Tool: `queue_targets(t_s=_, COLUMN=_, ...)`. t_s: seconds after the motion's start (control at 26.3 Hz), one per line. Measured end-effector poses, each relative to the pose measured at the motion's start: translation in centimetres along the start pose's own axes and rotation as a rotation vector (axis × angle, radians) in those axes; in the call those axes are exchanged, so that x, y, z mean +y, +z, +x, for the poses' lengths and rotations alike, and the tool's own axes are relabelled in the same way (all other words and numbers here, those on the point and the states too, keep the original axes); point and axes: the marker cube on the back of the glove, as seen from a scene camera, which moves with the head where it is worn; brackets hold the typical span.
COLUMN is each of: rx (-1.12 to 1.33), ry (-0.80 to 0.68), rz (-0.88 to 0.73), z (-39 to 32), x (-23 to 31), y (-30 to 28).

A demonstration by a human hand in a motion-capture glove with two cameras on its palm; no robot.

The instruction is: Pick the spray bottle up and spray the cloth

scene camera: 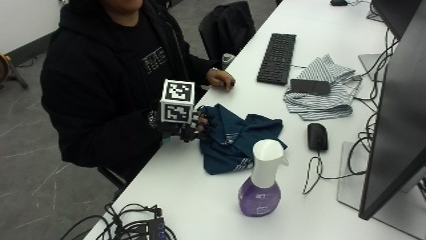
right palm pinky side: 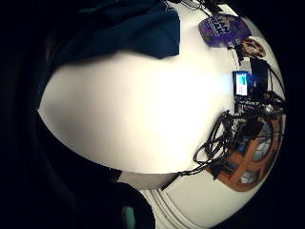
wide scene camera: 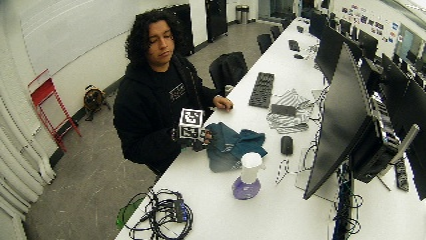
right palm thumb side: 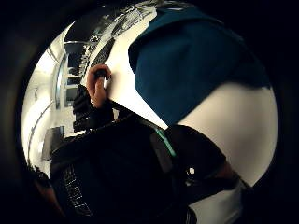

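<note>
Your gloved right hand (scene camera: 190,129) sits at the near edge of the white surface (scene camera: 200,200), just beside the dark blue cloth (scene camera: 233,137). Its fingers hang loosely curled at the cloth's edge and grip nothing that shows. Your bare left hand (scene camera: 221,79) rests on the surface edge further along, near the black keyboard (scene camera: 276,57).

The spray bottle (scene camera: 261,180) stands upright on the surface, just beside the cloth on the side away from the keyboard and apart from both hands. White trigger head on top, clear body below; purple liquid fills the lower, rounded part. The little finger side palm view shows the bottle (right palm pinky side: 224,29) at the far rim of the surface, well away from the palm.

The cloth lies crumpled in a heap, one fold next to your gloved fingers. In the thumb side palm view the cloth (right palm thumb side: 187,65) fills much of the frame, close to the palm.

Also on the surface: a striped cloth (scene camera: 323,90) with a dark flat object on it, a black mouse (scene camera: 317,136), a monitor (scene camera: 396,125), and a cable bundle (scene camera: 133,227) at the near end.
</note>
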Motion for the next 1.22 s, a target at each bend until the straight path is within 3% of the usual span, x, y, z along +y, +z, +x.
queue_targets(t_s=0.15, rx=0.003, ry=-0.030, rz=-0.036, z=0.8, x=3.8, y=-0.2)
queue_targets(t_s=0.46, rx=-0.015, ry=0.021, rz=-0.034, z=0.9, x=0.5, y=0.9)
queue_targets(t_s=0.87, rx=0.003, ry=0.330, rz=0.045, z=9.8, x=-1.6, y=-1.6)
queue_targets(t_s=1.03, rx=0.025, ry=0.378, rz=0.008, z=14.1, x=2.0, y=-3.3)
queue_targets(t_s=1.22, rx=0.018, ry=0.437, rz=0.025, z=17.5, x=2.7, y=-5.5)
